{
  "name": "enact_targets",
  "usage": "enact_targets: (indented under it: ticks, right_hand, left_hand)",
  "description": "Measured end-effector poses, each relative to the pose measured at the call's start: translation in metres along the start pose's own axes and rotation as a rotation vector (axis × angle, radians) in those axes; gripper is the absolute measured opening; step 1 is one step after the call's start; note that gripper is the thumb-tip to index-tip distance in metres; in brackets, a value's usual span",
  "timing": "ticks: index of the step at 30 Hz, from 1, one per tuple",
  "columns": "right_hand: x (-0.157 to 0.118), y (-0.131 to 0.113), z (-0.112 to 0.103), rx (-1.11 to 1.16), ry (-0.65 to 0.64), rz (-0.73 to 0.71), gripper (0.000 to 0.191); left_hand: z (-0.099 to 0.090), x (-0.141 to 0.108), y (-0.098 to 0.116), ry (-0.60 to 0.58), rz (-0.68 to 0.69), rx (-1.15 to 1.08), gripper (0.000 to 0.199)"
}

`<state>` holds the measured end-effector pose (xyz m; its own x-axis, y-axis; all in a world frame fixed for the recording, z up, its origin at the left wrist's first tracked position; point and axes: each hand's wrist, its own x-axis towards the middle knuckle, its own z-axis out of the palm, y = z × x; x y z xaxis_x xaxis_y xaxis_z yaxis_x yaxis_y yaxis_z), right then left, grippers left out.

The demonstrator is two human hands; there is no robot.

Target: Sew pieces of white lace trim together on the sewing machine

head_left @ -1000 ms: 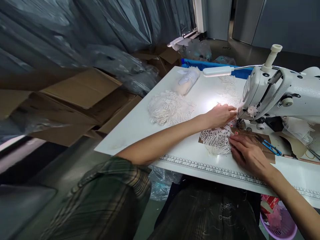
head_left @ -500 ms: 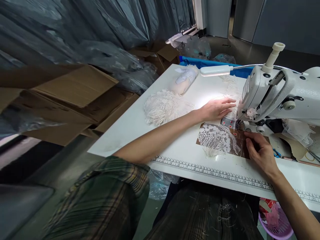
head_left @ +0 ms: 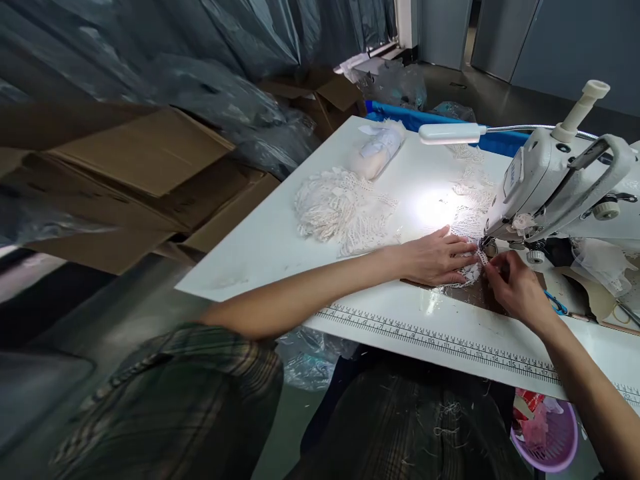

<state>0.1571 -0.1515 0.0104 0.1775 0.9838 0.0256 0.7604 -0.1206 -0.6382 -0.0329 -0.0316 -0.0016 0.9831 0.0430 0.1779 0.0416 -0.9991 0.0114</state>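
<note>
I have my left hand (head_left: 440, 259) palm down, open with its fingers slightly spread, on the lace (head_left: 471, 272) just beside the needle area of the white sewing machine (head_left: 543, 180). My right hand (head_left: 490, 268) is closed, its thumb and fingertips pinching the edge of that lace on the near side of the needle. The lace lies partly over a brown sheet (head_left: 477, 295) on the white desk (head_left: 280, 247), and some of it is hidden under my left hand. More lace trails away behind the machine's needle, close to the lit lamp (head_left: 450, 134). Farther left I see a loose lace pile (head_left: 327, 203) with a wrapped bundle (head_left: 377, 152) just behind it. Blue snips (head_left: 557, 304) lie beyond my right hand, and a purple basket (head_left: 560, 443) stands below the desk.
</note>
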Motion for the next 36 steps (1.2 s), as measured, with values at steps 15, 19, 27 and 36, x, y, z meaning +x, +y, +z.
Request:
enact_targets:
  ticks: [15, 19, 27, 36]
  right_hand:
    - [-0.011, 0.009, -0.042, -0.355, 0.029, 0.172, 0.038]
    - [-0.011, -0.004, -0.023, -0.412, 0.022, 0.099, 0.042]
    - [-0.034, 0.010, 0.006, -0.379, 0.175, -0.076, 0.035]
    - [-0.071, -0.018, -0.047, -0.023, -0.613, -0.191, 0.040]
  left_hand:
    - [0.009, -0.004, -0.002, 0.350, -0.123, 0.009, 0.026]
    - [0.008, -0.002, -0.001, 0.343, -0.125, -0.036, 0.024]
    - [0.014, -0.002, 0.000, 0.244, -0.032, -0.157, 0.028]
    - [0.016, -0.003, -0.001, 0.270, -0.027, -0.125, 0.030]
